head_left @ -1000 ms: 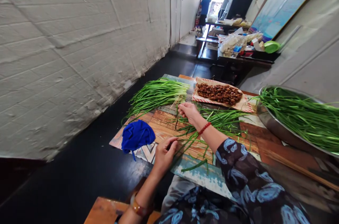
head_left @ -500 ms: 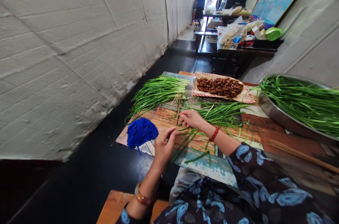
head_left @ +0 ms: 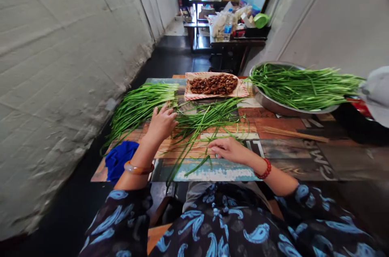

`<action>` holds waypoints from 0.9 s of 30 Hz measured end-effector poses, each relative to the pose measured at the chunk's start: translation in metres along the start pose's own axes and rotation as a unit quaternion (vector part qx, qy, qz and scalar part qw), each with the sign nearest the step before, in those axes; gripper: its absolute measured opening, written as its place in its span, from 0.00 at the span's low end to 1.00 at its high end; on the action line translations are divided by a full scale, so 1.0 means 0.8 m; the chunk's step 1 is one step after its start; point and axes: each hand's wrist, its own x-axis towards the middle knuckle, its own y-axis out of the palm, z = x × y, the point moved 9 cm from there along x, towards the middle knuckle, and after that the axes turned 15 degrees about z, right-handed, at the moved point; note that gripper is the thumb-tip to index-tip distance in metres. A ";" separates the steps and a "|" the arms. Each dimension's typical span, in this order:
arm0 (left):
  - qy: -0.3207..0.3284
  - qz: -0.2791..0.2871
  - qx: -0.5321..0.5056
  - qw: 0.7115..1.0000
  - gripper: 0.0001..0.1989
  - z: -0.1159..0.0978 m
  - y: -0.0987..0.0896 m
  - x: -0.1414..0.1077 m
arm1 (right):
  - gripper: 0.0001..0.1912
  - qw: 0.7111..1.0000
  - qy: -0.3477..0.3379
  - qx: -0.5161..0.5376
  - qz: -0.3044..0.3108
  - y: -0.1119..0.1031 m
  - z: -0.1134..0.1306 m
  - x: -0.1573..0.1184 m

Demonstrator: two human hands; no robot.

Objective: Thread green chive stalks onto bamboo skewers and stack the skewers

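My left hand (head_left: 162,122) reaches over the white ends of a neat bundle of garlic chives (head_left: 138,101), its fingers apart. Whatever lies directly under those fingertips is hidden. Loose chives (head_left: 209,115) lie in a tangle to its right, some stalks trailing to the table's near edge. My right hand (head_left: 231,149) is low over the near side of the table, fingers stretched left and the thumb below them. I see nothing held in it. A short cut chive (head_left: 199,164) lies just left of it. A crumpled blue cloth (head_left: 120,159) is beside my left forearm.
A paper-lined tray (head_left: 243,91) of brown pieces sits at the back. Right of it, a metal basin (head_left: 264,101) is heaped with chives. Thin wooden skewers (head_left: 296,134) lie on the right. A white wall (head_left: 75,46) runs along the left; people stand by the far doorway.
The view has turned right. My left hand has gone forward to the bundle's white ends, where light sticks showed before. My right hand has drawn back from them towards the near edge.
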 end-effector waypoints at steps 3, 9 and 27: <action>0.013 -0.002 -0.036 0.999 0.20 -0.023 0.004 0.009 | 0.15 0.999 0.007 0.003 -0.035 -0.030 -0.025 -0.038; 0.064 0.116 -0.060 0.989 0.38 -0.118 0.035 0.101 | 0.19 0.990 0.031 0.065 -0.123 -0.082 -0.075 -0.088; 0.016 0.133 -0.039 0.990 0.21 -0.232 0.068 0.080 | 0.19 0.974 -0.015 0.135 -0.182 -0.157 -0.170 -0.172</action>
